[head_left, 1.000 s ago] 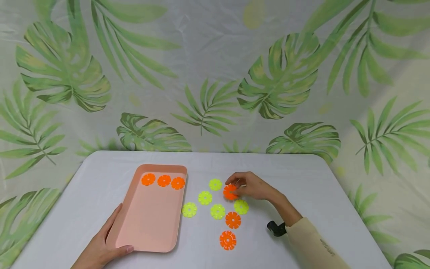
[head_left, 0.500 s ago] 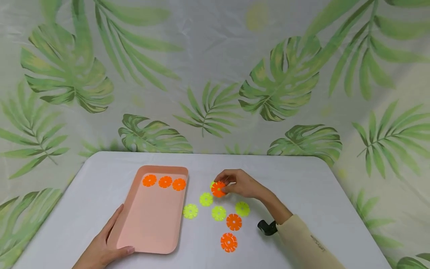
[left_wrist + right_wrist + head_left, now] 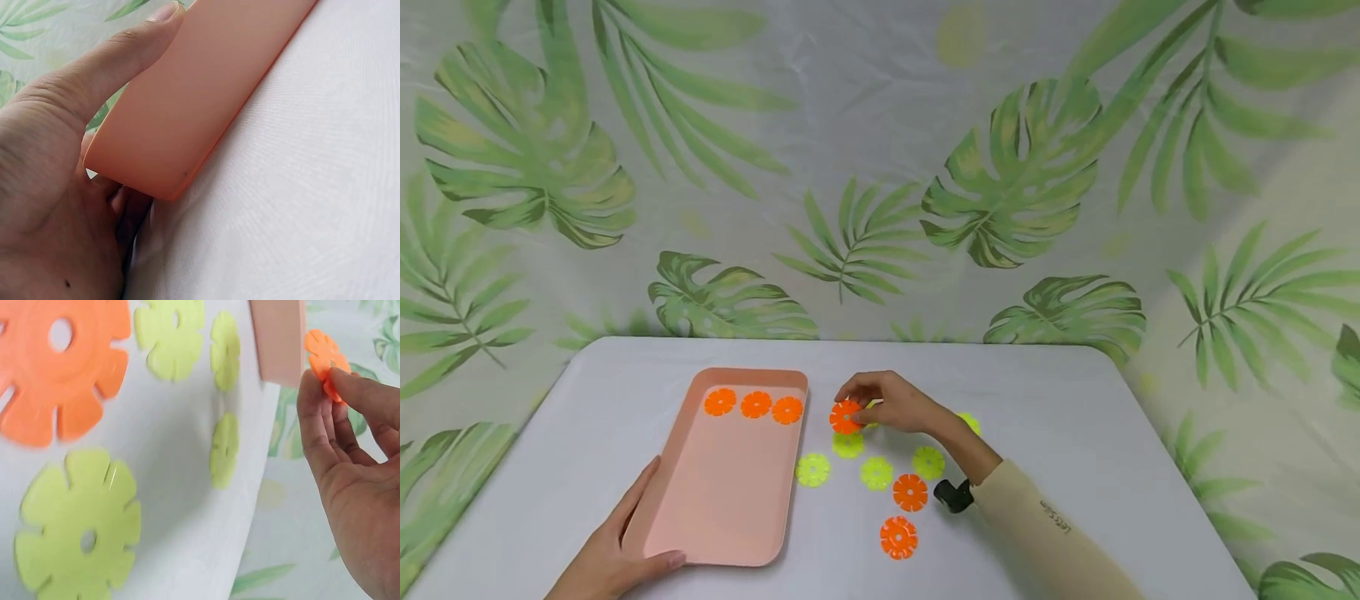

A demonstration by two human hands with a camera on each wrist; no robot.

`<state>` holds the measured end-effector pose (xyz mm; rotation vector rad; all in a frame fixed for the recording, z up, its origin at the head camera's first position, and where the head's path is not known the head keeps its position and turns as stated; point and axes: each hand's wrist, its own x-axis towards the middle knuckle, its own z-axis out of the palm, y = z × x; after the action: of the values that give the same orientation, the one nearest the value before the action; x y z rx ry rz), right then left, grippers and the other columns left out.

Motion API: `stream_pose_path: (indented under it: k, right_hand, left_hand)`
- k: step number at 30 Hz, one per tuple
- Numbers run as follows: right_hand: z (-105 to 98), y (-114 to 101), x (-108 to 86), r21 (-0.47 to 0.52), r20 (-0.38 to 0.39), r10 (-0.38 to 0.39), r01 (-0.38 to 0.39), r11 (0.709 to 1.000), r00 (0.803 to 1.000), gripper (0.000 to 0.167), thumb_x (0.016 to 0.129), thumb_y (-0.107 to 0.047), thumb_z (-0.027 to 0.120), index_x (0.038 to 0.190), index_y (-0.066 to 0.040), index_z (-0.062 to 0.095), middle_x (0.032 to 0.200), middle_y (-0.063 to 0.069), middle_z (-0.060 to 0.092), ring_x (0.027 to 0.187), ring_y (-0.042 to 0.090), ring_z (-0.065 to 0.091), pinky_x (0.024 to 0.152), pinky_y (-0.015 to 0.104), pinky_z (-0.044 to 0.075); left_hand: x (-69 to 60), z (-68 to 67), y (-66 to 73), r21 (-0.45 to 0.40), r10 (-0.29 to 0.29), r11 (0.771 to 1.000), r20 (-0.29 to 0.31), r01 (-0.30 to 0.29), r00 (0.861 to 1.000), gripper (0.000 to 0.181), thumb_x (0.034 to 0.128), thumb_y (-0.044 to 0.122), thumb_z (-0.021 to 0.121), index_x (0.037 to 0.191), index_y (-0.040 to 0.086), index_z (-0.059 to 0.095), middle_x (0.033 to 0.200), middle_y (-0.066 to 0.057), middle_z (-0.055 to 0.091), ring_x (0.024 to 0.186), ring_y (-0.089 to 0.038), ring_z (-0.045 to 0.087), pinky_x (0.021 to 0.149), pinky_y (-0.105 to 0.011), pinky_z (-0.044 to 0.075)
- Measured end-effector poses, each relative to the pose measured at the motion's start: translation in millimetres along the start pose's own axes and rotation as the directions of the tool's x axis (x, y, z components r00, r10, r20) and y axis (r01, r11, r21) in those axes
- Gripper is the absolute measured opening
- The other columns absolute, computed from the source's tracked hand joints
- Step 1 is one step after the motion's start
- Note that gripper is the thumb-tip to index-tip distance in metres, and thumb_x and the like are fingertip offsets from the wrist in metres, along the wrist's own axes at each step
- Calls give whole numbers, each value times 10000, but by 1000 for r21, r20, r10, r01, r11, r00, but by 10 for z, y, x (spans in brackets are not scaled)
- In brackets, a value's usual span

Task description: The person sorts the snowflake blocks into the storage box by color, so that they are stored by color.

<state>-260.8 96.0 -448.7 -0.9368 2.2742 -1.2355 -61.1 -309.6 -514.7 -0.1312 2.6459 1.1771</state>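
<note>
An orange notched disc (image 3: 846,417) is pinched between the thumb and fingers of my right hand (image 3: 897,403), held above the table just right of the pink tray (image 3: 722,492). The right wrist view shows the same disc (image 3: 325,359) at the fingertips of the right hand (image 3: 356,456). My left hand (image 3: 613,546) grips the tray's near left corner, thumb on the near rim. In the left wrist view the left hand (image 3: 69,144) curls round the tray corner (image 3: 187,112). Three orange discs (image 3: 756,405) lie in a row at the tray's far end.
Several yellow-green discs (image 3: 877,473) lie on the white table (image 3: 1045,400) right of the tray, one partly under the right forearm. Two places nearer the front hold orange discs (image 3: 911,492). A black object (image 3: 953,496) is at the right wrist. A leaf-patterned cloth hangs behind.
My right hand has carried the pinched orange disc leftward, closer to the tray. The left hand keeps its grip on the tray corner.
</note>
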Motion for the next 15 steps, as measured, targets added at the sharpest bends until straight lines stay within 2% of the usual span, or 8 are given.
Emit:
stream_pose_path:
  k: [6,15]
  right_hand:
    - [156,-107,148,8,14,-15,15,1000,1000,292,948,-7,720,1215,-126,728,1227,67,722,1028,139,647,981,333,542]
    - [323,-275,337,3,21,-40,40,999,999,278,945,2,723,1214,-67,723,1198,90,719,984,128,619,877,221,549]
  left_hand:
    - [-12,-23,-1,-17,6,1000,6,-6,1000,1190,873,385,837,1641,499,-64,1744,-130,190,1109,289,242,866,-161,414]
    - [-30,-16,27,10,12,1000,-8,-12,1000,1176,875,391,832,1647,487,-50,1739,-136,214,1187,229,261,888,-183,426]
